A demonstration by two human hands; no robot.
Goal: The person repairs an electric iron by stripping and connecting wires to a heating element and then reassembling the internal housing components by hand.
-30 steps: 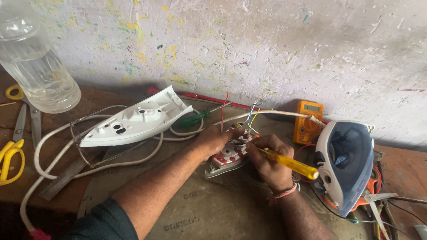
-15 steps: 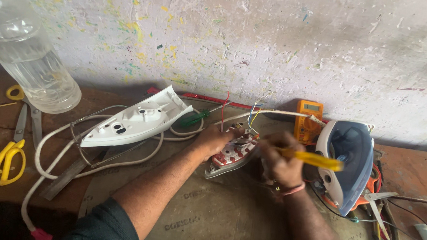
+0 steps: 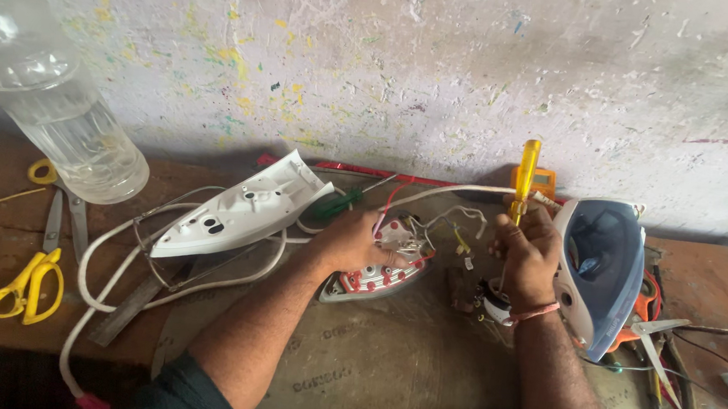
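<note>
My left hand (image 3: 348, 243) rests on a dismantled iron base (image 3: 374, 273), a soleplate with red and white parts, and holds it down on the brown bench. Loose wires (image 3: 450, 226) rise from its back end. To the right of the base, my right hand (image 3: 527, 253) grips a yellow-handled screwdriver (image 3: 525, 178) that stands upright with its handle pointing up. The screwdriver's tip is hidden behind my fingers.
A white iron cover (image 3: 243, 207) and white cord (image 3: 104, 249) lie left of the base. A blue and white iron housing (image 3: 597, 271) stands at the right, with tools (image 3: 663, 361) beside it. Yellow scissors (image 3: 24, 282), a clear plastic bottle (image 3: 54, 105) and an orange meter (image 3: 544, 182) are nearby.
My right hand has lifted away from the iron base to the right and turned the screwdriver from pointing sideways to upright. My left hand stays on the base.
</note>
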